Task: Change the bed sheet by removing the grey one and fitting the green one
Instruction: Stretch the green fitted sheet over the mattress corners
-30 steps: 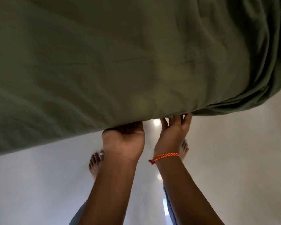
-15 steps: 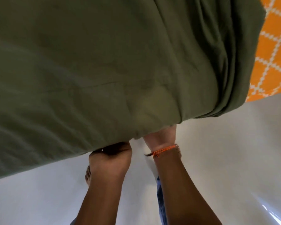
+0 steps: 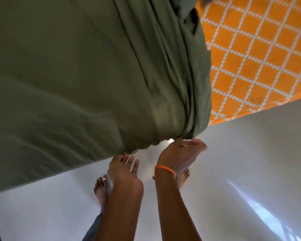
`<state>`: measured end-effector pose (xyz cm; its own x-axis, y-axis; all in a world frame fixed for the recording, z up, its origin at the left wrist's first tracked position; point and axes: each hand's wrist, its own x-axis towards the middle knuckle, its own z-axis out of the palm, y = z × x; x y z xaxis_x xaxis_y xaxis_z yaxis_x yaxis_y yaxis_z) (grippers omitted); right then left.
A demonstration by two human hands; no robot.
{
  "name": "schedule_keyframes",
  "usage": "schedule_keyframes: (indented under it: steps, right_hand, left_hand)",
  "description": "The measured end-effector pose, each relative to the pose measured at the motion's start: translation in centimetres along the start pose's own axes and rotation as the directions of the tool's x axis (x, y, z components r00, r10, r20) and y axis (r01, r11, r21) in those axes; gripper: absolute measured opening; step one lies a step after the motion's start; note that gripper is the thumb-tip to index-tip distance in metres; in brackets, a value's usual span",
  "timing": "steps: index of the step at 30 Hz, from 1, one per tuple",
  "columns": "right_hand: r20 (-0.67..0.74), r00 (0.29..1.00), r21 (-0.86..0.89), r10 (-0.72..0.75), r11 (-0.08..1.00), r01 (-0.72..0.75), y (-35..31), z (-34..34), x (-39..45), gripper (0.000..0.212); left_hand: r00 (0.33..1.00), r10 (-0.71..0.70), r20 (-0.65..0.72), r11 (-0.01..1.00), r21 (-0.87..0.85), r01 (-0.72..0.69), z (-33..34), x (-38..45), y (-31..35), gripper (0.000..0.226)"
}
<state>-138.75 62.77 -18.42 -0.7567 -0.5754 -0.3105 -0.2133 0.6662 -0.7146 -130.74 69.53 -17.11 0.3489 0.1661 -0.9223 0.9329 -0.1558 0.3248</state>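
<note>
The green sheet (image 3: 87, 80) covers most of the bed and hangs over its near side, bunched into folds at its right end (image 3: 189, 108). My left hand (image 3: 124, 168) is just below the sheet's lower edge, fingers fairly straight, fingertips at the hem. My right hand (image 3: 182, 153), with an orange cord at the wrist, sits under the bunched end; its fingers look relaxed and blurred, touching the folds without a clear hold. No grey sheet is in view.
The orange mattress with a white lattice pattern (image 3: 261, 58) lies bare to the right of the green sheet. Below the bed is a pale glossy floor (image 3: 241, 171). My bare feet (image 3: 100, 190) stand close to the bed.
Both hands have come out from under the sheet's edge and their fingers have straightened. The view has swung right, showing more bare orange mattress and the bunched end.
</note>
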Motion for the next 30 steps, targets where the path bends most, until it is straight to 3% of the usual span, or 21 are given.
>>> schedule_keyframes:
  steps: [2,4,6,8,10,12,13,15,18,21,24,26,28,30]
  right_hand:
    - [0.059,0.963,0.028,-0.264,0.964,0.263,-2.9,-1.0,1.2,0.031]
    - [0.195,0.861,0.092,-0.469,0.883,0.460,-7.0,-1.3,3.6,0.035]
    - [0.326,0.755,0.073,-0.568,0.812,0.579,-10.5,-0.1,6.5,0.044]
    - [0.416,0.721,-0.003,-0.554,0.792,0.611,-13.0,2.1,9.5,0.055]
    - [0.510,0.729,0.033,-0.456,0.858,0.513,-15.6,4.2,12.1,0.065]
    - [0.630,0.731,0.122,-0.262,0.963,0.240,-18.8,6.1,14.2,0.065]
    - [0.696,0.698,0.134,-0.170,0.985,0.106,-20.4,7.5,15.2,0.060]
    - [0.812,0.576,0.132,-0.094,0.991,-0.024,-22.8,10.0,16.7,0.054]
    - [0.937,0.349,0.041,0.007,0.990,-0.132,-24.2,12.2,17.6,0.048]
    - [0.984,0.107,-0.117,0.142,0.970,-0.211,-25.0,12.4,16.9,0.042]
    - [0.974,-0.054,-0.227,0.220,0.944,-0.239,-25.9,11.8,16.4,0.041]
    - [0.957,-0.108,-0.291,0.271,0.905,-0.309,-26.1,10.9,17.0,0.042]
    - [0.948,-0.116,-0.317,0.297,0.839,-0.443,-26.1,10.0,18.3,0.044]
    - [0.964,-0.073,-0.247,0.255,0.761,-0.600,-25.7,9.2,20.2,0.044]
  left_hand:
    - [0.995,0.098,-0.023,0.991,0.095,-0.096,2.4,-2.4,0.1,0.022]
    - [0.983,0.184,-0.010,0.973,0.146,-0.180,5.2,-5.0,0.8,0.022]
    - [0.956,0.273,0.106,0.939,0.187,-0.289,8.2,-7.2,1.2,0.023]
    - [0.909,0.340,0.242,0.900,0.198,-0.389,11.1,-9.6,1.4,0.026]
    - [0.859,0.372,0.352,0.858,0.223,-0.463,13.7,-11.3,1.3,0.029]
    - [0.797,0.435,0.419,0.784,0.258,-0.564,16.7,-12.5,1.7,0.029]
    - [0.756,0.473,0.453,0.736,0.269,-0.622,18.5,-12.3,2.0,0.029]
    - [0.673,0.547,0.498,0.644,0.263,-0.718,21.6,-11.1,2.5,0.029]
    - [0.627,0.590,0.508,0.590,0.259,-0.765,25.6,-8.7,3.3,0.028]
    - [0.677,0.620,0.397,0.661,0.201,-0.723,27.5,-7.2,4.6,0.026]
    - [0.786,0.565,0.250,0.786,0.126,-0.605,28.7,-5.4,5.4,0.031]
    - [0.829,0.515,0.218,0.815,0.177,-0.552,29.3,-4.1,5.0,0.028]
    - [0.836,0.501,0.222,0.803,0.242,-0.545,30.3,-4.3,4.5,0.020]
    - [0.802,0.559,0.212,0.684,0.428,-0.590,31.1,-5.3,4.2,0.021]
